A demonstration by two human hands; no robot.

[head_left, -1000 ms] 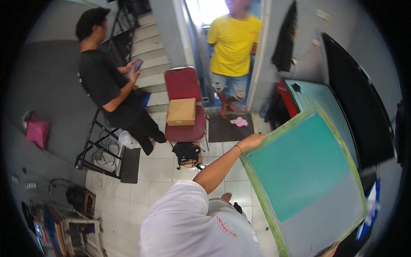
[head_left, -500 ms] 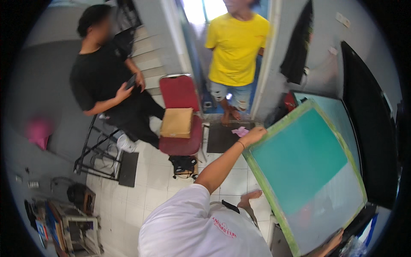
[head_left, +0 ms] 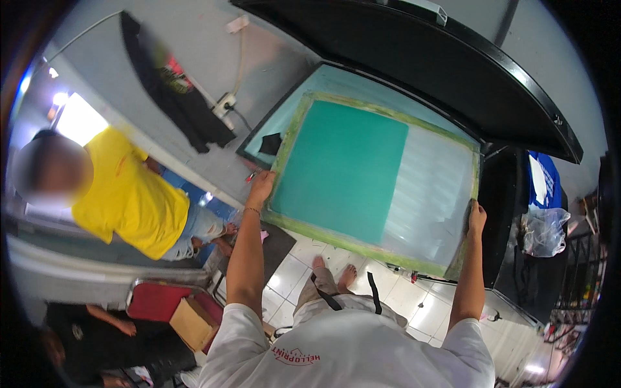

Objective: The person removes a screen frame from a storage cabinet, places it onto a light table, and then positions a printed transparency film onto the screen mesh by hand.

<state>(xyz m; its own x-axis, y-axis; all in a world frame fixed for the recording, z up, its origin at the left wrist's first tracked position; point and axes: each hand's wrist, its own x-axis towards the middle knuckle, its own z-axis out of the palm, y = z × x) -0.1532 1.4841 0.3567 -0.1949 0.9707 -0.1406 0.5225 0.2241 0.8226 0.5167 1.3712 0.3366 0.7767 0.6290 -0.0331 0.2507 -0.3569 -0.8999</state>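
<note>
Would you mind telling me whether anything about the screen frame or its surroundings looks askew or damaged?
Nothing looks damaged. The screen frame is held by the left hand and right hand over the open glass-topped unit, slightly skewed to its edges. Its coating covers only part of the mesh.

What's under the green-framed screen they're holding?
Beneath the screen frame, held by the left hand and right hand, a pale glass bed with a small black patch shows, under a raised black lid. The bed's middle is covered.

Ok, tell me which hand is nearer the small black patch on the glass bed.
Left. The left hand grips the screen frame edge just below the black patch; the right hand holds the opposite edge, far across.
</note>
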